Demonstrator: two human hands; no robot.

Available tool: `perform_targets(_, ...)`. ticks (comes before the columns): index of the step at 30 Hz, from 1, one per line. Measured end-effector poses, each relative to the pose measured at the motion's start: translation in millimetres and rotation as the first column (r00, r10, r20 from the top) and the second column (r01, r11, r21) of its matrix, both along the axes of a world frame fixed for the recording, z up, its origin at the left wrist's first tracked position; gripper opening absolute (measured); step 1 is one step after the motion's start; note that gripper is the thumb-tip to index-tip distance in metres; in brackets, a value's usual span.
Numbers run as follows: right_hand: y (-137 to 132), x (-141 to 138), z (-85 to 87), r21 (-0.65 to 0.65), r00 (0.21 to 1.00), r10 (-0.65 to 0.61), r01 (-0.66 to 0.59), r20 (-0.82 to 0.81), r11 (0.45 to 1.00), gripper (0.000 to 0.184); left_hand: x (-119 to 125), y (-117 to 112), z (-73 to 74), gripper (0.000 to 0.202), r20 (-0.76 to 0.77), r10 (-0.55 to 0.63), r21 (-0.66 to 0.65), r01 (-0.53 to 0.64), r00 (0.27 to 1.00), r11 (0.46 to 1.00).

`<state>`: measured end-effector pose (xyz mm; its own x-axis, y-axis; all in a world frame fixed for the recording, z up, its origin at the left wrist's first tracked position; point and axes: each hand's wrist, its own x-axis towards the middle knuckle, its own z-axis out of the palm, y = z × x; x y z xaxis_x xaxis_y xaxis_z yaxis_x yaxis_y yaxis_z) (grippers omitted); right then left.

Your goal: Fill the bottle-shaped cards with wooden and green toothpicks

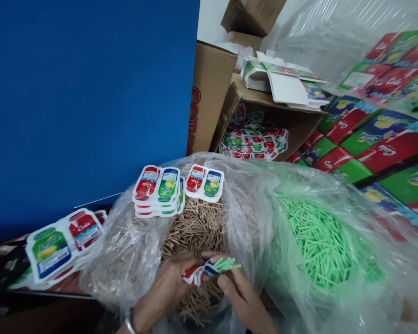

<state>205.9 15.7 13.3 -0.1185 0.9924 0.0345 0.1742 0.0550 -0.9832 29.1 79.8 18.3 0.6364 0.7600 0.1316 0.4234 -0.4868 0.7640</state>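
Note:
Low in the middle, my left hand (172, 280) is closed on the red end of a small printed packet (195, 275). My right hand (237, 292) pinches its blue end, where short light-green sticks (227, 264) poke out of the opening. Both hands hover over a clear plastic bag full of brown sticks (195, 227). Just beyond them lie a stack of flat Cola and Sprite packets (156, 188) and a smaller packet pile (205, 183), both resting on that bag. A bag of green sticks (316, 241) stands to the right.
More flat packets (64, 246) lie at the left, below a large blue panel (90, 93). Behind the bags, an open carton (275, 118) holds many loose packets and has folded white card (287, 86) on top. Stacked printed boxes (379, 144) fill the right side.

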Motion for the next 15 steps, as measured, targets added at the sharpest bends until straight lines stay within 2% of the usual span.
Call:
perform_targets(3,-3,0,5.1,0.136,0.994,-0.094,0.102,-0.064,0.985,0.044,-3,4,8.3,0.029,0.05,-0.047,0.065,0.043,0.998,0.997)
perform_targets(5,-3,-1,9.0,0.22,0.988,-0.152,0.147,0.006,0.964,0.047,-4,5,10.2,0.033,0.087,-0.06,0.093,0.051,0.994,0.994)
perform_targets(7,-1,2,12.9,0.285,0.973,-0.072,0.007,0.218,0.958,0.047,-5,5,8.8,0.036,0.125,-0.059,0.092,0.048,0.99,0.995)
perform_targets(9,1,6,16.6,0.326,0.919,-0.014,-0.126,0.394,0.937,0.046,-7,5,5.6,0.036,0.149,-0.037,0.067,0.028,0.988,0.997)
perform_targets(12,5,10,22.9,0.398,0.901,-0.084,-0.102,0.425,0.912,0.04,-9,4,1.8,0.033,0.149,-0.016,0.021,0.013,0.989,1.0)
perform_targets(15,10,10,29.7,0.295,0.889,0.006,-0.158,0.457,0.942,0.02,-11,4,1.8,0.03,0.142,-0.068,0.036,0.063,0.988,0.997)
